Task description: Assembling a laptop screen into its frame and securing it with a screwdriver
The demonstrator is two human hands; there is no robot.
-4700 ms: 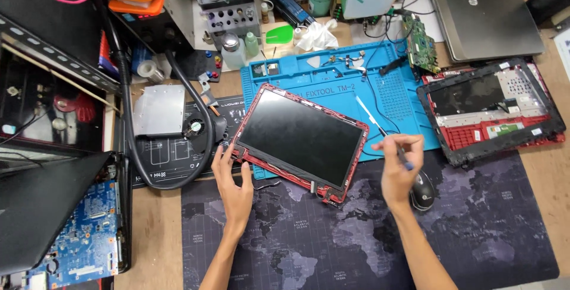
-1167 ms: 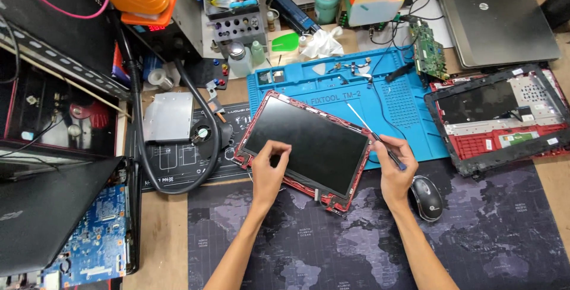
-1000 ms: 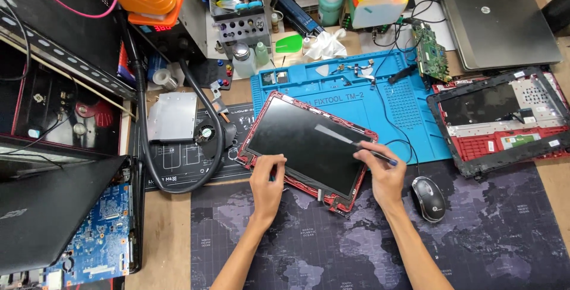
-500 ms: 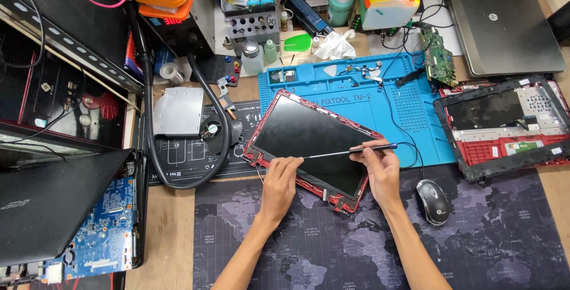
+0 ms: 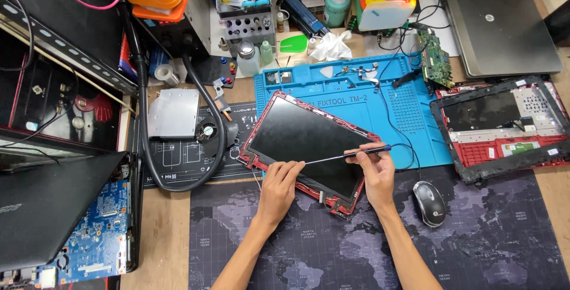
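Screen lay tilted, half on blue mat, half on dark mat. Since approx 1 s ago, screwdriver swung flat; right hand pinched handle, tip at left hand fingers pressing screen's near edge, likely prying bezel.

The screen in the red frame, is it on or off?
Off, it seems: the screen is plain black, showing only glare. The right hand holds a screwdriver across it.
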